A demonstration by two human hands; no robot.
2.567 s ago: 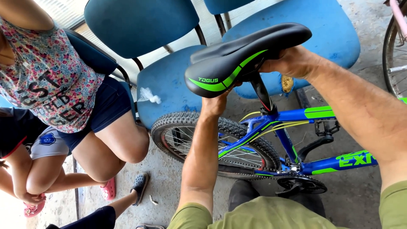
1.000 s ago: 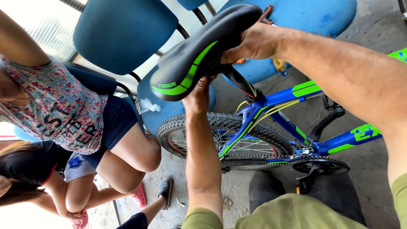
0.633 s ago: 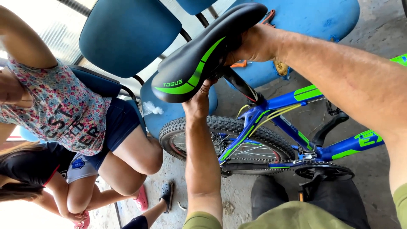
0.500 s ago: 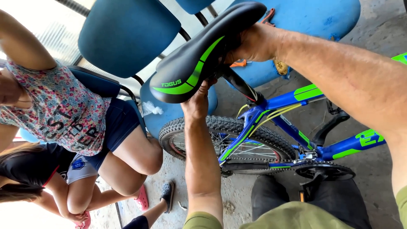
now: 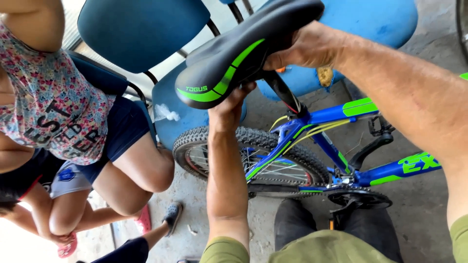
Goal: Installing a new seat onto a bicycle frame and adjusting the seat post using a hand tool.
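A black bicycle saddle with green stripes (image 5: pixel 234 61) sits on a black seat post (image 5: pixel 285 95) above a blue and green bicycle frame (image 5: pixel 331 114). My right hand (image 5: pixel 304 48) grips the saddle's side from the right. My left hand (image 5: pixel 229 107) reaches up under the saddle's rear end, fingers touching its underside; what they hold there is hidden. The knobby rear wheel (image 5: pixel 253 158) stands below my left forearm.
Blue chairs (image 5: pixel 141 29) stand behind the bicycle. A seated person in a floral top and dark shorts (image 5: pixel 53 112) is close on the left, with another person's legs and sandals (image 5: pixel 146 219) below. The pedal and crank (image 5: pixel 373 141) are at right on concrete floor.
The view has shifted slightly; the saddle sits a little higher and nearer in view. Both hands have stayed on the saddle throughout.
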